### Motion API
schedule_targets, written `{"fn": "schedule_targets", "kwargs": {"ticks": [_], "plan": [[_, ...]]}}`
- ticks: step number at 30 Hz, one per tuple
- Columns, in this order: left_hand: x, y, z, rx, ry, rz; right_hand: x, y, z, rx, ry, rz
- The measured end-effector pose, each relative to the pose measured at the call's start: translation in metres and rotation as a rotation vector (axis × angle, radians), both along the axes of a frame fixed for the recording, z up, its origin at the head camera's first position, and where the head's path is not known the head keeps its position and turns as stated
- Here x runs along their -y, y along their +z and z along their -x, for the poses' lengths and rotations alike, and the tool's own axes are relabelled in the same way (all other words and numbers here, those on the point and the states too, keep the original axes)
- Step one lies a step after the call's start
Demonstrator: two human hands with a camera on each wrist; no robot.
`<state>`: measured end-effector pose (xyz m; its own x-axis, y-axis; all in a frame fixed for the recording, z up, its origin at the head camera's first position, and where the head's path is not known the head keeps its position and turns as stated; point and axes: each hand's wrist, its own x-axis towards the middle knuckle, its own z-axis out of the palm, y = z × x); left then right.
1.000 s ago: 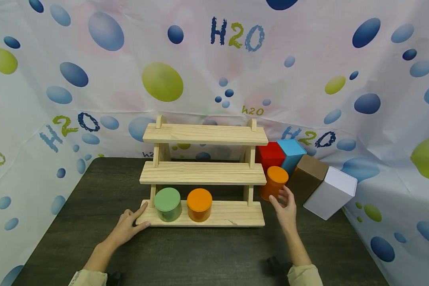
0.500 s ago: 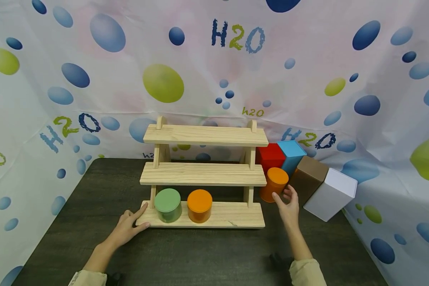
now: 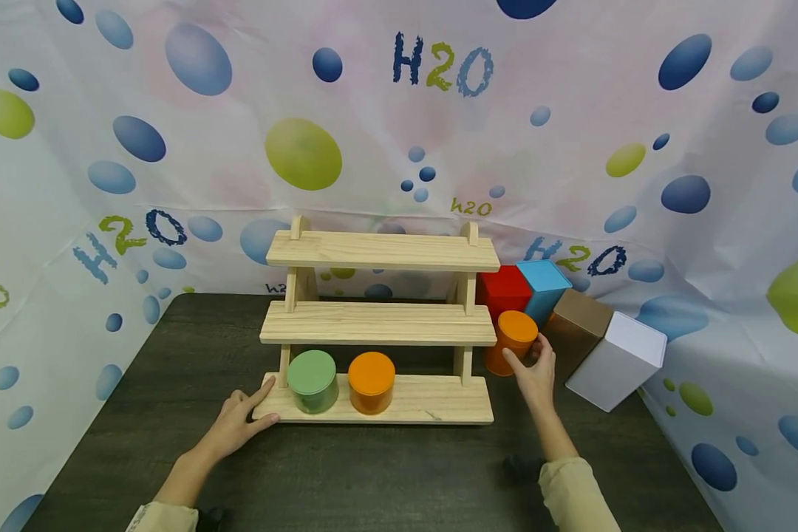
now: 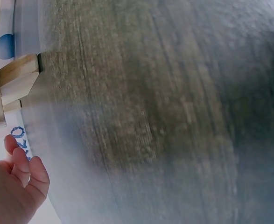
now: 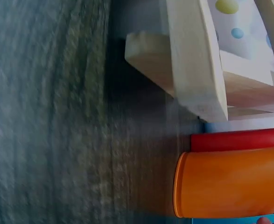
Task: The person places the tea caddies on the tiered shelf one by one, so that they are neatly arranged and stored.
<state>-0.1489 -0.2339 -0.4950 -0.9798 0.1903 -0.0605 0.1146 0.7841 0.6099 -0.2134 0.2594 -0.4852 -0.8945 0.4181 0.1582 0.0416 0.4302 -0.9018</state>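
A three-tier wooden display shelf stands on the table. On its bottom tier sit a green-lidded jar and an orange-lidded jar, side by side. My left hand rests at the front left corner of the bottom tier, index finger and thumb spread along it; its other fingers bend loosely in the left wrist view. An orange canister stands upright right of the shelf. My right hand is at its near side, thumb before it and fingers at its right; whether they touch it I cannot tell.
Behind the orange canister stand a red box and a light blue box. A brown box and a white box lean to the right. A patterned curtain hangs behind the dark table.
My right hand has shifted slightly right, then back in closer to the orange canister, fingers around its near side. My left hand, the shelf and its jars have stayed put.
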Motion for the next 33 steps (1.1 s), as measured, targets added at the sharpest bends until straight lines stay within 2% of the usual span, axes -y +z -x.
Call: {"fn": "schedule_targets", "kwargs": {"ticks": [3, 11, 20, 33], "plan": [[0.000, 0.000, 0.000, -0.006, -0.001, 0.002, -0.001, 0.001, 0.005, 0.000, -0.002, -0.024], [0.000, -0.002, -0.001, -0.011, 0.009, 0.004, 0.000, 0.002, 0.013, 0.023, 0.009, -0.006], [0.001, -0.002, 0.000, 0.007, 0.014, 0.010, 0.002, 0.001, 0.021, 0.084, 0.001, 0.021], [0.000, -0.003, 0.000, 0.021, 0.026, 0.007, 0.002, -0.005, 0.025, 0.007, -0.014, 0.043]]}}
